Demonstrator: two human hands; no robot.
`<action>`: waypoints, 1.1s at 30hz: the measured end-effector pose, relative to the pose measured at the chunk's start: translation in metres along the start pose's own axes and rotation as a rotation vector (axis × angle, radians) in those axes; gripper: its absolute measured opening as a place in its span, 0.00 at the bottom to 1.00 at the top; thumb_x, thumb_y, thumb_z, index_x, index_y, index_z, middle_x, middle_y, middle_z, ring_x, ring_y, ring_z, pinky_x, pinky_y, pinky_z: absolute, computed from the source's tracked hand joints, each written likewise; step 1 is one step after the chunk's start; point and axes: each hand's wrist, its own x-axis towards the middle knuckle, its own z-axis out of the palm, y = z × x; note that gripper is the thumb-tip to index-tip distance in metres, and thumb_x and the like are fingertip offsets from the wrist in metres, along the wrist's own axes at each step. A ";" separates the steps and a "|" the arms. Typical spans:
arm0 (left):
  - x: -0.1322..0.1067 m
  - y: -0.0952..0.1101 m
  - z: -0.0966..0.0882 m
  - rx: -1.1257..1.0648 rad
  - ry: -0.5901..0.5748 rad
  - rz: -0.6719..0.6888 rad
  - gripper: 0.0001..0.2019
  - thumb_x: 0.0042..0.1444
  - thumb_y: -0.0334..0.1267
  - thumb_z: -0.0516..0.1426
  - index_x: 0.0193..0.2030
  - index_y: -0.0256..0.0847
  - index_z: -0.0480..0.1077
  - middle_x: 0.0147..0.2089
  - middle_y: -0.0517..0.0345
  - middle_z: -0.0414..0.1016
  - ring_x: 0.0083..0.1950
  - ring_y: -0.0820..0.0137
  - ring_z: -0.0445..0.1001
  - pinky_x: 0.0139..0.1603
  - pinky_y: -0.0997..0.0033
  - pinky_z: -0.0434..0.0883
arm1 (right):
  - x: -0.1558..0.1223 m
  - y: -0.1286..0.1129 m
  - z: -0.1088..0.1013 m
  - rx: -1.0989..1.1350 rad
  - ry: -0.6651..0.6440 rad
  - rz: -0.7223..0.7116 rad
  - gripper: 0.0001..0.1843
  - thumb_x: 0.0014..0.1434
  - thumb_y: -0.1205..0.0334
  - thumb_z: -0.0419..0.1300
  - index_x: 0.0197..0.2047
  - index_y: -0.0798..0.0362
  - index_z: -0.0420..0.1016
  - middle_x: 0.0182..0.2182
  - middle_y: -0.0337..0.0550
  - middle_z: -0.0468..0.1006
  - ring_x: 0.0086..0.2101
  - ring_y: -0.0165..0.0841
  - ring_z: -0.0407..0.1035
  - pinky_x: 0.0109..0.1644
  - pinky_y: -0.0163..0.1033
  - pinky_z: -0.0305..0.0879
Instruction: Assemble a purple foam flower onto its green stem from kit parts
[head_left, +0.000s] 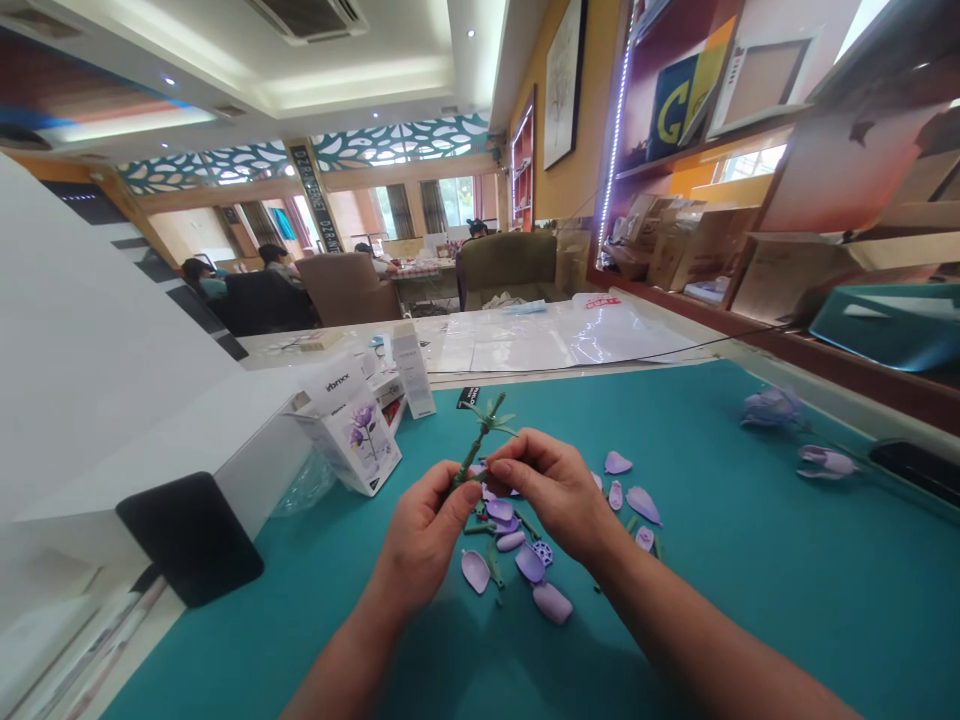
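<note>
A green plastic flower stem (478, 440) with small leaf-like sepals near its top leans to the right above the mat. My left hand (424, 535) grips its lower part between thumb and fingers. Pressed against the stem's side, my right hand (551, 490) is closed in a pinch; what lies between its fingertips is mostly hidden, with a bit of green showing. Below and around both hands lie several loose purple petals (475, 571), a purple wheel-shaped piece (543, 553) and green leaf pieces (495, 566).
The parts rest on a teal mat (750, 600). A white box with a flower picture (349, 425) stands at left, beside a black tablet-like slab (190, 540). Purple flowers (772, 408) and a black phone-like object (919, 470) lie at right. People sit in the background.
</note>
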 end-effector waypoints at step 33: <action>0.001 0.001 0.016 0.341 0.301 0.023 0.12 0.54 0.50 0.52 0.30 0.44 0.69 0.21 0.66 0.62 0.25 0.71 0.60 0.27 0.73 0.58 | 0.004 0.015 0.006 -0.054 0.213 -0.039 0.04 0.45 0.62 0.66 0.24 0.53 0.75 0.20 0.35 0.75 0.23 0.28 0.68 0.29 0.34 0.64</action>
